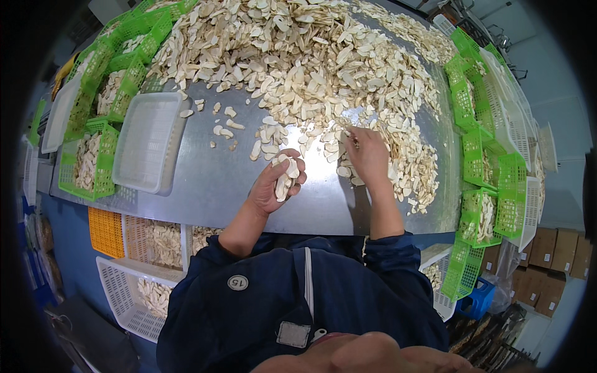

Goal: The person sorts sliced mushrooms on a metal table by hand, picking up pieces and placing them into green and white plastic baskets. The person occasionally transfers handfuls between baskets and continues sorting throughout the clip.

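Observation:
My left hand (pixel 279 179) is closed around a small stack of pale dried slices (pixel 285 177), held above the metal tabletop (pixel 219 186) with the thumb on top. My right hand (pixel 368 151) reaches to the near edge of a large heap of similar slices (pixel 298 60). Its fingers point down among them, and the fingertips are partly hidden, so a slice between them cannot be made out. Between the hands lies a loose cluster of slices (pixel 329 144). Another small group (pixel 269 137) sits just beyond my left hand.
An unfilled translucent plastic tray (pixel 148 142) stands at left beside green baskets of slices (pixel 103 161). More green baskets (pixel 480 217) line the right edge. Scattered pieces (pixel 226 130) lie left of the heap. Below the table edge are white crates (pixel 126 298) and a blue stool (pixel 476 298).

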